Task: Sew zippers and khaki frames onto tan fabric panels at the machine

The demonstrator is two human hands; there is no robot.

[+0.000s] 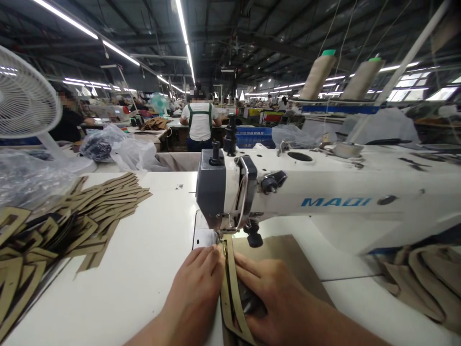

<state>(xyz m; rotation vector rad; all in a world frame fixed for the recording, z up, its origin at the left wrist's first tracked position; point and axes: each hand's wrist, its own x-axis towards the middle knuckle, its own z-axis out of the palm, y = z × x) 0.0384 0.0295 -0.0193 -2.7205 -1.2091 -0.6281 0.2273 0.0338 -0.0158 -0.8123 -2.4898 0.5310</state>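
The tan frame-like strip [238,288] looks matt and smooth, like cloth or soft leather, while its zip teeth [225,249] have a metallic glint. The panel [297,264] has a dull, smooth, fabric-like face. White paint gives the sewing machine [342,180] a soft gloss; its knob [255,240] resembles black plastic. The surface [151,250] is smooth with a faint sheen, the bags [133,153] crinkled translucent plastic, the thread cones [318,74] matt and fibrous
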